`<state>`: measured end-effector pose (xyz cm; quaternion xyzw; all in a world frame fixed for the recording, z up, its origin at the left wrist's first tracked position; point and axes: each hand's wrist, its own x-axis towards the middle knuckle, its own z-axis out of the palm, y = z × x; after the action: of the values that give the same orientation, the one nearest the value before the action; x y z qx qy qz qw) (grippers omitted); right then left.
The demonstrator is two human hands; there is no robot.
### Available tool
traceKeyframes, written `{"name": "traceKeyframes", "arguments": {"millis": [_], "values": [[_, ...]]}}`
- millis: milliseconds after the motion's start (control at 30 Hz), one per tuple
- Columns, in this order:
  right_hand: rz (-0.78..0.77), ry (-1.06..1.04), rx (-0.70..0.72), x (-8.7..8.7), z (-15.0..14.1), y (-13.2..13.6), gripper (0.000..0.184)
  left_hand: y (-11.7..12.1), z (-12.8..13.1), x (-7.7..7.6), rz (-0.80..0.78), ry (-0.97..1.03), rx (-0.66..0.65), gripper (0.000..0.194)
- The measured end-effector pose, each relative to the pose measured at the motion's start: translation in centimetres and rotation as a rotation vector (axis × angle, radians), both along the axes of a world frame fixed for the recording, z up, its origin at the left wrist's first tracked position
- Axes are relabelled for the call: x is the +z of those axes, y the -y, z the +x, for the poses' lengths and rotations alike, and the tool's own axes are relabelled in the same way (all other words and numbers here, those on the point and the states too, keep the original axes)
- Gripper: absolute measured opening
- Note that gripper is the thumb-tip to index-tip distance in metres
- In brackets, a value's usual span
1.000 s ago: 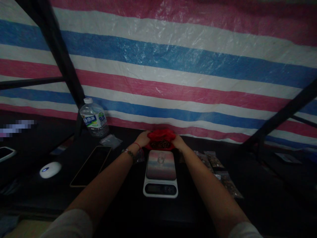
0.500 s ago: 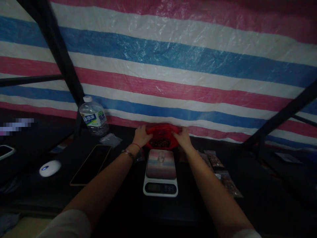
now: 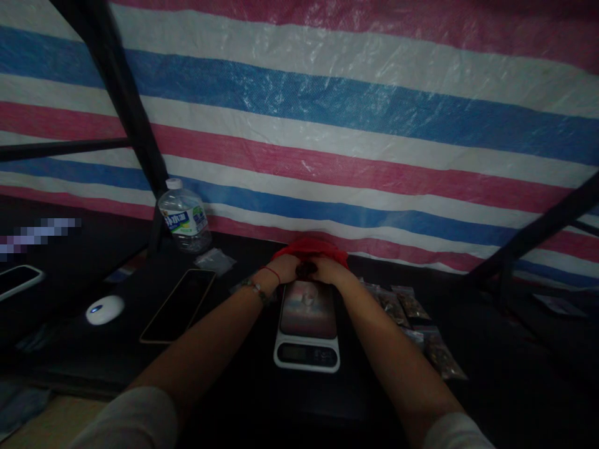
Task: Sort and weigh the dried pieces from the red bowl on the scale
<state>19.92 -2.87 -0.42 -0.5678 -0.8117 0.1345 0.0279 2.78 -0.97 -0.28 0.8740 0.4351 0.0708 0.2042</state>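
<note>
At far left, a phone (image 3: 16, 280) lying flat at the edge of the dark desk (image 3: 224, 386), then a white mouse (image 3: 105, 310) with a small blue light. Next, a second phone (image 3: 178, 305), screen dark, lying just right of the mouse. Behind it, near the striped tarp (image 3: 355, 125), an upright water bottle (image 3: 184, 216) with a white cap, and a small clear bag (image 3: 215, 260) beside its base. At centre, the left hand (image 3: 283, 269), a red string and a beaded band on its wrist, fingers closed on the near rim of a red bag (image 3: 309, 248). Touching it knuckle to knuckle, the right hand (image 3: 329, 270), likewise clenched on the red bag's rim, with something dark bunched between the two hands; too dim to tell what. Red bag resting at the back of the desk, just behind a white kitchen scale (image 3: 307, 327), both hands above the scale's far edge. Further right, a row of small clear packets (image 3: 414, 321) with brownish contents, lying flat.
</note>
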Motion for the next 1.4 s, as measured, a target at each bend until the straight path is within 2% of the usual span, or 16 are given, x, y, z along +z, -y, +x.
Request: {"name": "traceKeyframes", "arguments": {"millis": [133, 233, 333, 400, 467, 567, 667, 767, 900, 1033, 1133, 1233, 1400], "values": [[-0.083, 0.031, 0.035, 0.6, -0.4, -0.6, 0.047, 0.2, -0.4, 1.4, 0.077, 0.121, -0.012, 0.017], [-0.087, -0.026, 0.011, 0.8, -0.8, -0.9, 0.039, 1.4, -1.0, 2.2, 0.063, 0.288, -0.115, 0.024], [-0.072, -0.084, 0.005, 0.8, -1.0, -0.8, 0.031, 3.4, -1.6, 2.1, -0.045, 0.258, -0.283, 0.039], [-0.067, -0.094, 0.004, 0.9, -1.0, -0.4, 0.031, 4.4, -1.9, 1.7, -0.025, 0.237, -0.385, 0.045], [-0.054, -0.098, -0.031, 0.9, -0.9, 0.0, 0.030, 4.7, -2.0, 1.2, 0.012, 0.239, -0.430, 0.041], [-0.028, -0.108, -0.079, 0.9, -0.8, 0.4, 0.024, 3.8, -1.7, 0.8, 0.050, 0.287, -0.378, 0.029], [0.038, -0.083, -0.114, 0.7, -0.5, -0.1, 0.024, 1.8, -0.9, 1.1, 0.121, 0.313, -0.229, 0.025], [0.110, -0.096, -0.154, 0.4, 0.1, -0.8, 0.027, 0.4, 0.1, 1.3, 0.147, 0.228, -0.107, 0.017], [0.132, -0.149, -0.170, 0.2, 1.0, -1.2, 0.031, 0.4, 1.0, 0.0, 0.199, 0.208, -0.091, 0.016], [0.177, -0.221, -0.217, 0.6, 1.4, -0.8, 0.028, 1.0, 0.8, -1.7, 0.280, 0.353, -0.029, 0.029], [0.210, -0.346, -0.206, 1.1, 1.4, -0.4, 0.024, 1.1, 0.5, -2.4, 0.266, 0.412, 0.039, 0.028], [0.219, -0.453, -0.162, 1.5, 1.2, -0.1, 0.021, 0.9, 0.4, -2.7, 0.229, 0.441, 0.051, 0.028], [0.160, -0.500, -0.121, 1.7, 0.0, 0.3, 0.024, 0.5, 0.5, -3.3, 0.176, 0.476, 0.057, 0.030]]}}
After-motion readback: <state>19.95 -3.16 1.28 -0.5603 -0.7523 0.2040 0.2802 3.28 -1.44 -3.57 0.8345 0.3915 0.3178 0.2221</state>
